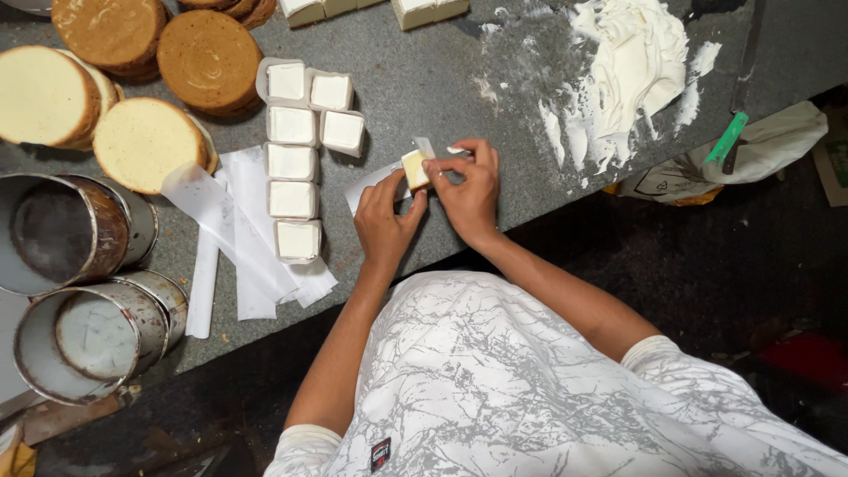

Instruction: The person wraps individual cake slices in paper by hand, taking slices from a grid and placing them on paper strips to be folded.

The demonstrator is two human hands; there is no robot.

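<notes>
Both hands meet near the middle of the grey counter (459,79): the left hand (384,221) and right hand (468,190) pinch a small cake square (414,169) with a paper strip (375,181) around it. At nine o'clock from it sit seven wrapped squares (293,163) in a column, touching one another, with loose paper strips (238,238) beneath. Four round sponge cakes (146,141) lie at ten o'clock, two metal rings (79,291) at eight. At one o'clock a mound of white cream (632,66) is smeared, a green-handled tool (727,140) beside it.
</notes>
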